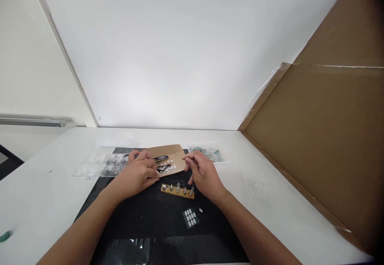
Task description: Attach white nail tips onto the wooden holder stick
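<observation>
My left hand (140,174) is at the left side of a brown paper sheet (177,152), its fingers bent and its thumb by the near edge. What lies under those fingers is hidden. A dark, slim tool (160,158) sticks out beside them over the sheet. Small white pieces and black bits (166,167) lie on the paper. At the sheet's right edge, my right hand (204,174) has thumb and fingertips pinched together; anything between them is too small to make out. Just below the hands, a yellowish strip (177,191) holds several small metal and clear upright pieces.
A dark card (191,218) with rows of white ovals lies on the black mat (141,217), a loose white oval (201,210) beside it. A clear compartment box (111,164) stands left, a clear tray of greenish pieces (210,153) behind right. Cardboard (318,137) borders the right.
</observation>
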A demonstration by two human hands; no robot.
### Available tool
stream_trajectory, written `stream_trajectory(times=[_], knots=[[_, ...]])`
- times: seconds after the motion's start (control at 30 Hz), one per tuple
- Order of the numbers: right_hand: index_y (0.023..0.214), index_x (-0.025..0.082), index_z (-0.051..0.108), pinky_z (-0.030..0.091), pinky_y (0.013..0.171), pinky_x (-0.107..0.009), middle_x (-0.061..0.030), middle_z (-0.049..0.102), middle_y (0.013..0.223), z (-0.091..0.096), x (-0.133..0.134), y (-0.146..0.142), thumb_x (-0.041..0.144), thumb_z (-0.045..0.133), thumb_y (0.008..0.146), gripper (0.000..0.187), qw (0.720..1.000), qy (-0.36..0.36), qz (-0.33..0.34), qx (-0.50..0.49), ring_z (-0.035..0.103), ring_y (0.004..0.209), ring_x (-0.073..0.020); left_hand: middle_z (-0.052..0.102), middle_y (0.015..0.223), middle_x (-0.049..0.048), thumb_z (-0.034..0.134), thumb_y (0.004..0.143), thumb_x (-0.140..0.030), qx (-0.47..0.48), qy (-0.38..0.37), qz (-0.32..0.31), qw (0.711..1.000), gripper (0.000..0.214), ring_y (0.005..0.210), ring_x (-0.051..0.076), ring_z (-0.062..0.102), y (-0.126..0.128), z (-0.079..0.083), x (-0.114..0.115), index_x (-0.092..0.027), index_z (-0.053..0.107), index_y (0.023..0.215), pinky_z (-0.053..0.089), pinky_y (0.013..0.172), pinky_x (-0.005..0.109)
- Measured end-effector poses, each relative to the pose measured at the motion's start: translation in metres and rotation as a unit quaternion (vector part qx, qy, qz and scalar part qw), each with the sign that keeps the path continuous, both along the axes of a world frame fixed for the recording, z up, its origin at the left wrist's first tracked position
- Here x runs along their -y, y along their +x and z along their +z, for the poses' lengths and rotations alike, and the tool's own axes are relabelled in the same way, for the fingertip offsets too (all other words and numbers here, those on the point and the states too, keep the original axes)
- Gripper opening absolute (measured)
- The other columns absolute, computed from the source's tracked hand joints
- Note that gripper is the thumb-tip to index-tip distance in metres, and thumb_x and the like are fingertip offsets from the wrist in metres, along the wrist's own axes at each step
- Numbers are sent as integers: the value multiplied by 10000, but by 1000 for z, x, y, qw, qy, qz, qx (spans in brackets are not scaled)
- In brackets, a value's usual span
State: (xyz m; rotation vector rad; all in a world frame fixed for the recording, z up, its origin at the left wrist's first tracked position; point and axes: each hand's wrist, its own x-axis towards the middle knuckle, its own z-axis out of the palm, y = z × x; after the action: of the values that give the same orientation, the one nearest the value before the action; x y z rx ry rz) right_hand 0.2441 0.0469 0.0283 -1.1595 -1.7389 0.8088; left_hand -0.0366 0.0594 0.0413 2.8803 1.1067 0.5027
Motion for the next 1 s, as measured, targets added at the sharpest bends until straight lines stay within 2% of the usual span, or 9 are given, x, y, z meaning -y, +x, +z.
stream_trajectory(times=[0.23, 0.37, 0.43, 0.53, 0.63, 0.7, 0.83, 1.0], knots=[[1145, 248, 625, 454, 352, -230, 32, 645, 810, -4, -5, 1, 538, 486, 1084, 327, 994, -41, -11, -97, 524, 358, -72, 709, 921, 45, 680, 1021, -313, -2, -55, -40, 998, 161, 997, 249, 542, -10, 5, -6, -289, 832, 974, 389, 879, 391], [1111, 251, 593, 451, 332, -208, 8, 661, 855, -4, -7, 1, 537, 484, 1075, 308, 993, -46, 7, -109, 666, 550, -139, 714, 985, 54, 665, 1016, -294, 8, -57, -36, 998, 172, 1027, 256, 542, -10, 10, -3, -285, 829, 965, 438, 885, 381], [1112, 252, 583, 453, 346, -211, 13, 667, 839, -4, -7, 1, 505, 462, 1089, 282, 996, -43, 16, -78, 638, 528, -130, 718, 1021, 52, 726, 973, -378, 12, -49, -23, 998, 134, 1042, 267, 542, -9, 11, -2, -283, 821, 981, 452, 902, 394], [1116, 248, 596, 472, 391, -239, 32, 648, 774, -5, -7, 3, 441, 431, 1114, 254, 1000, -10, -3, -15, 509, 413, -94, 722, 1027, 57, 735, 945, -513, 21, -11, 23, 999, 270, 1027, 278, 549, -8, 8, -3, -271, 803, 1045, 470, 914, 421], [1137, 243, 612, 493, 440, -267, 25, 633, 767, -7, -10, 6, 391, 429, 1121, 237, 999, 43, -32, 8, 505, 420, -103, 724, 1028, 81, 608, 1037, -412, 35, 46, 101, 993, 261, 1024, 285, 554, -9, -2, -8, -229, 789, 1081, 480, 922, 443], [1150, 238, 624, 495, 468, -278, 16, 634, 775, -8, -12, 7, 369, 441, 1118, 228, 997, 63, -35, 10, 515, 443, -112, 721, 1038, 111, 590, 1042, -381, 42, 61, 131, 989, 280, 1048, 311, 547, -10, -9, -12, -187, 781, 1102, 483, 940, 476], [1128, 240, 686, 510, 552, -292, -2, 665, 771, -6, -13, 8, 331, 503, 1097, 207, 995, 96, -20, 12, 585, 548, -145, 719, 1058, 130, 616, 1021, -382, 45, 66, 154, 985, 291, 1063, 336, 543, -9, -19, -16, -158, 775, 1120, 496, 941, 490], [987, 241, 742, 532, 653, -313, -23, 694, 785, -3, -9, 8, 332, 546, 1080, 235, 992, 129, 4, 14, 647, 652, -167, 743, 1051, 121, 589, 1027, -348, 47, 58, 162, 984, 262, 1071, 338, 553, -5, -23, -15, -177, 779, 1085, 500, 937, 484]])
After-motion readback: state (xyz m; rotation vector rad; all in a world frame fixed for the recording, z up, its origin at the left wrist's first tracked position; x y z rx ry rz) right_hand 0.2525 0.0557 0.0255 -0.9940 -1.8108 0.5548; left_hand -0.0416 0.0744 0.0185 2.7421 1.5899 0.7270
